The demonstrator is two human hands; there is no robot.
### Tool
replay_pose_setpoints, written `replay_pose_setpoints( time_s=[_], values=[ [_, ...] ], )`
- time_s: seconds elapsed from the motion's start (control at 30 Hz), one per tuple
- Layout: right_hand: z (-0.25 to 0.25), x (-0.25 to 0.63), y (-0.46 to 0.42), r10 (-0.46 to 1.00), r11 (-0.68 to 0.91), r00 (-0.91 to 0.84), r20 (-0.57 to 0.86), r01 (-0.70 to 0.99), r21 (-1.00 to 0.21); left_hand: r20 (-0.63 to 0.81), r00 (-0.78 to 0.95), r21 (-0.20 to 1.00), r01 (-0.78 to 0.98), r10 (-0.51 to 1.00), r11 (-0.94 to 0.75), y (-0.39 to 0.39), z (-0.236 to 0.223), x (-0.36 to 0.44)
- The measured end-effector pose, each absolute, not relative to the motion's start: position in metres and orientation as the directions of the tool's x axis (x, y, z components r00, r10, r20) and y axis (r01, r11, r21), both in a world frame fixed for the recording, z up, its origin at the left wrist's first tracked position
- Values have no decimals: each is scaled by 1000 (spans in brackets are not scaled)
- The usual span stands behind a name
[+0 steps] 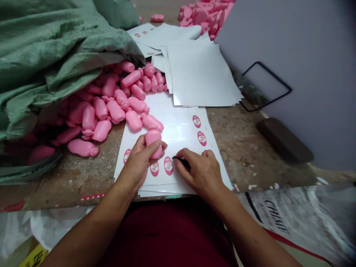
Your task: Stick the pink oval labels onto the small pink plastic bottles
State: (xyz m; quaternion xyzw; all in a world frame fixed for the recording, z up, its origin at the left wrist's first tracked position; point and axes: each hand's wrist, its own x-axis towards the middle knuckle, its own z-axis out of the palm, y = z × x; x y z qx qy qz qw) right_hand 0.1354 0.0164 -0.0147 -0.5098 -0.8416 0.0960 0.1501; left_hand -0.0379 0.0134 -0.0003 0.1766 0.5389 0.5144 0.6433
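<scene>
My left hand (141, 157) grips a pink plastic bottle (153, 142) between thumb and fingers, just above a white sticker sheet (178, 137). Close by on the right, my right hand (200, 168) pinches a thin black pointed tool (182, 161); the hand hides most of it, so its kind is unclear. The tool's tip is beside an oval pink sticker (168, 165) on the sheet. Another oval sticker (154, 168) is below the held bottle. Two more ovals, one of them a printed sticker (201, 138), sit toward the sheet's right edge.
A heap of pink bottles (111, 107) spills from a green woven sack (55, 55) on the left. Blank white sheets (200, 74) lie at the back, with another pink pile (204, 16) beyond. At right stand a grey panel (306, 74), a black wire frame (267, 87) and a dark block (285, 140).
</scene>
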Motion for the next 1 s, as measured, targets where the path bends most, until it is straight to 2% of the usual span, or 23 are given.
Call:
replay_pose_setpoints(
  time_s=[0.17,0.3,0.37,0.43,0.5,0.6,0.8,1.0],
  values=[
    [-16,132,19,893,450,-424,149,841,-302,-498,-124,795,-461,858,395,14,0,-37],
    [-13,129,23,918,395,-384,101,852,-344,-503,-132,788,-475,854,391,14,2,-36],
    [-9,130,26,940,318,-341,26,842,-436,-504,-136,789,-473,853,391,14,2,-36],
    [-2,133,28,948,194,-308,-82,761,-619,-500,-154,797,-466,852,383,13,2,-35],
    [6,137,29,939,50,-301,-166,597,-801,-492,-171,807,-456,853,374,13,2,-34],
    [17,141,27,931,-82,-303,-204,371,-925,-462,-163,833,-416,872,364,12,2,-34],
    [30,141,23,919,-157,-330,-218,201,-967,-378,-84,877,-353,922,327,-2,9,-33],
    [36,141,20,911,-140,-359,-203,194,-971,-437,148,730,-518,887,446,-21,31,-21]
  ],
)
